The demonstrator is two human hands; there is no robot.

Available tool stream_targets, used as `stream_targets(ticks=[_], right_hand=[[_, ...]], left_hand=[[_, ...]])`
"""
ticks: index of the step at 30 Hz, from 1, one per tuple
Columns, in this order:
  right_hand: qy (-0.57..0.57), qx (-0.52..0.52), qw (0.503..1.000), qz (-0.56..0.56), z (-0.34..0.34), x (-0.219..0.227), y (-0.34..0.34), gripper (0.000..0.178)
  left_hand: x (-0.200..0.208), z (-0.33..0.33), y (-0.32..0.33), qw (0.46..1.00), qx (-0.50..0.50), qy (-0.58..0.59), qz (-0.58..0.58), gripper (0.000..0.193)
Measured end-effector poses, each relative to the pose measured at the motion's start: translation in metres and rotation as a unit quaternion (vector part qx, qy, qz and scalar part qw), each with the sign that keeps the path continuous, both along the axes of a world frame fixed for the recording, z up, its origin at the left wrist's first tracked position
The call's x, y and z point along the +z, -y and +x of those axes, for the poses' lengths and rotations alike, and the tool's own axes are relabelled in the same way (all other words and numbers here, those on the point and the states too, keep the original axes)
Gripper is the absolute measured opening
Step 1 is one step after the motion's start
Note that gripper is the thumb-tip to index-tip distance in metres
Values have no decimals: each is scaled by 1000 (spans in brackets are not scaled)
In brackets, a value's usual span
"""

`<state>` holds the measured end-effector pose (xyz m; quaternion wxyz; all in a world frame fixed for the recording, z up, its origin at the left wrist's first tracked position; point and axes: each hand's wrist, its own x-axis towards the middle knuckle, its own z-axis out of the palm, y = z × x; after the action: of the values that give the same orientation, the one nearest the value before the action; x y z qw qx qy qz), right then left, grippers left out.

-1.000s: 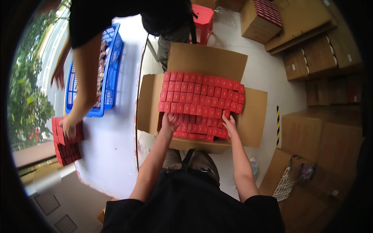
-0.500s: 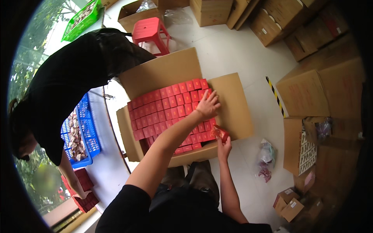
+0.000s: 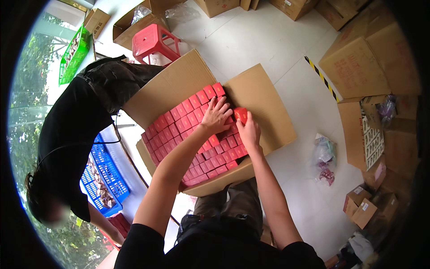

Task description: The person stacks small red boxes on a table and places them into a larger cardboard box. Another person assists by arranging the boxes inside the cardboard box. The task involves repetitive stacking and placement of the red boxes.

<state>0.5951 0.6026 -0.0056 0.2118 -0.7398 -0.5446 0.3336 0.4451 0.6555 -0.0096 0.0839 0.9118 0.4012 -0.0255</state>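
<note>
Rows of small red boxes (image 3: 181, 117) stand packed side by side in a large open cardboard carton (image 3: 264, 105). My left hand (image 3: 217, 114) lies on the boxes near the carton's right side, its fingers stretched out and slightly apart. Just right of it, my right hand (image 3: 249, 132) is closed on one small red box (image 3: 240, 114), held tilted over the row's right end. A dark gap shows beside my left hand's fingers. Part of the packed rows is hidden under my left forearm.
At the left, a co-worker (image 3: 62, 134) bends over a table carrying a blue basket (image 3: 117, 181) and red boxes (image 3: 120, 220). A red stool (image 3: 152, 41) stands beyond the carton. Right lie a plastic bag (image 3: 324, 154) and stacked cartons (image 3: 358, 60).
My right hand has brought the red box up and away from me, next to my left hand. My left hand has shifted left over the rows. The whole view has turned somewhat.
</note>
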Motion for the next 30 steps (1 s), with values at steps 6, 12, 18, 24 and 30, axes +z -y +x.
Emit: stream_targets(ticks=[6, 12, 18, 24, 30], right_hand=[[118, 157, 980, -13, -4, -9, -22, 42], [167, 155, 974, -5, -19, -26, -20, 72], [189, 151, 970, 26, -16, -18, -24, 84], [-163, 32, 986, 17, -58, 20, 58, 37], [-190, 67, 978, -49, -61, -45, 69, 63]], left_hand=[[4, -8, 3, 996, 16, 86, -7, 58], [2, -15, 5, 995, 22, 89, -34, 81], [1, -26, 5, 996, -13, 58, -62, 78], [-3, -37, 1, 996, -39, 46, -67, 80], [10, -25, -3, 998, -33, 13, -55, 79]])
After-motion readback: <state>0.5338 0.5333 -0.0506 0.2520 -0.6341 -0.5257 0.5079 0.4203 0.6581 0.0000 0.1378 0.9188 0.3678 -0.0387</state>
